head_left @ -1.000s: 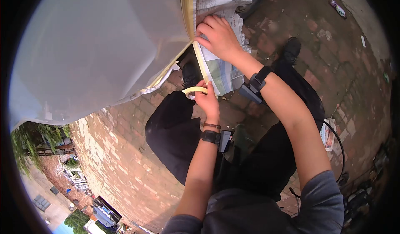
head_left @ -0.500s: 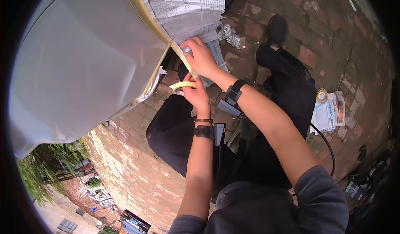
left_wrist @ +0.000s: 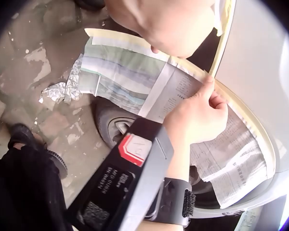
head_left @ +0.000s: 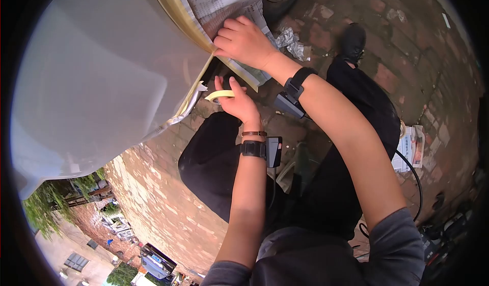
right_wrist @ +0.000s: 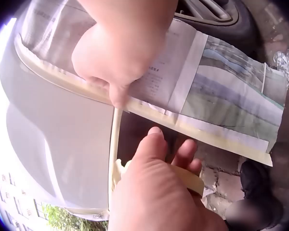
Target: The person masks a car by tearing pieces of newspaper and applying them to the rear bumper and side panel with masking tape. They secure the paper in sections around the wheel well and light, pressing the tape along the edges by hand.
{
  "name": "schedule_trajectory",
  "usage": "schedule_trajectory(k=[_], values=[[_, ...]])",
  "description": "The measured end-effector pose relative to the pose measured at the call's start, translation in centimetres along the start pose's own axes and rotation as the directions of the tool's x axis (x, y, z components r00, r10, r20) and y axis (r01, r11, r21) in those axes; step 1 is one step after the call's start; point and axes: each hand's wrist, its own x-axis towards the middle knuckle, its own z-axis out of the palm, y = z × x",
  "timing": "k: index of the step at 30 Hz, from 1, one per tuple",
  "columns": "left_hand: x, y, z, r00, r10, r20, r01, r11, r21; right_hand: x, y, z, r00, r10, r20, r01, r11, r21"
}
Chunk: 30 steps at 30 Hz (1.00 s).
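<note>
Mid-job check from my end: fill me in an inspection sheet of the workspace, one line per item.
Surface: brick paving, uneven in colour.
Job's things: tape roll in hand; newspaper fixed along a grey panel by masking tape.
Clutter: crumpled foil near the newspaper; printed papers on the bricks.
Left hand: holds the tape roll.
Right hand: fingers curled, touching the taped edge at the panel's corner; whether it pinches is unclear.
Cables: black cable curving over the bricks beside the right leg.
Surroundings: wheel behind the newspaper; greenery and a parked vehicle farther off.
</note>
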Motion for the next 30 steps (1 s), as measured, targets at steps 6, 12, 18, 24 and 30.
schedule_trajectory(k=[6,12,18,24,30], values=[[1.8,2.9,5.2,0.992,-0.088,-0.087,0.061,0.961,-0.269,0.1,0.8,0.3,0.999,-0.040,0.001,0.040,0.997,0.068],[2.1,4.2,5.8,0.982,-0.116,-0.148,0.073,0.961,-0.267,0.2,1.0,0.4,0.999,-0.051,0.005,0.050,0.994,0.097],[2.9,3.9,5.7,0.985,-0.019,-0.173,-0.006,0.990,-0.140,0.1,0.6,0.5,0.999,-0.036,-0.019,0.038,0.997,0.074],[3.7,2.5,6.0,0.933,0.251,-0.256,-0.260,0.966,-0.001,-0.1,0.5,0.9,0.998,-0.045,-0.042,0.048,0.997,0.058],[3.9,2.1,6.0,0.912,0.342,-0.226,-0.326,0.939,0.108,-0.2,0.3,1.0,0.997,-0.066,-0.039,0.067,0.997,0.025]])
